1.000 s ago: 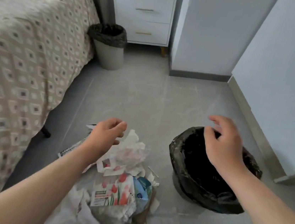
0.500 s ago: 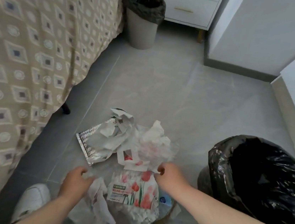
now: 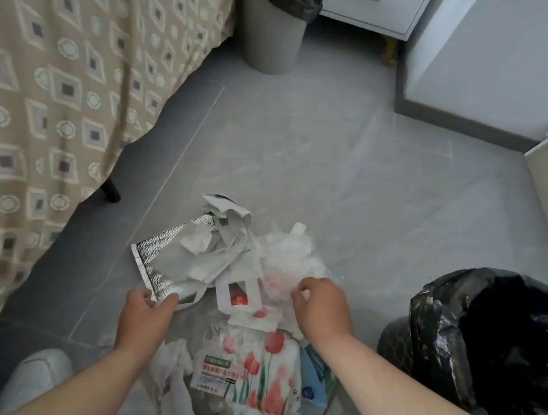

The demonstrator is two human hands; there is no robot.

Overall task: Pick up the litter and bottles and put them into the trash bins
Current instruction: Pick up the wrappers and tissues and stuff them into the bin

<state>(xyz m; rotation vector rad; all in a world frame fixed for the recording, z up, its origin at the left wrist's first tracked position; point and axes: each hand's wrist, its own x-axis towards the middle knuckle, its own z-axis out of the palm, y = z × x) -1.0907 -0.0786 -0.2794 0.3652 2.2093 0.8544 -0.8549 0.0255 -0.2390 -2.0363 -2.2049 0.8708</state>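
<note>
litter (image 3: 210,261), pinched by left hand (image 3: 145,315), right hand (image 3: 322,311)

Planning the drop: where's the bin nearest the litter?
Head view, lower right: the black-bagged trash bin stands on the floor right of the crumpled paper-and-plastic litter pile.

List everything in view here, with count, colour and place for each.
silver foil insulated bag: one, silver, floor beside the bed, pile's left.
crumpled clear plastic bag: one, clear, pile's far right.
tulip-printed plastic wrapper: one, white and red, between the forearms.
blue packet: one, blue, right of the wrapper.
black-bagged trash bin: one, black, floor at right.
grey round bin with black liner: one, grey, far, beside the bed.
beige patterned bed cover: one, beige, left.
white drawer cabinet: one, white, top.
white shoe: one, white, bottom left.
left hand: pinches the foil bag's corner.
right hand: fingers curled on the clear plastic bag.
</note>
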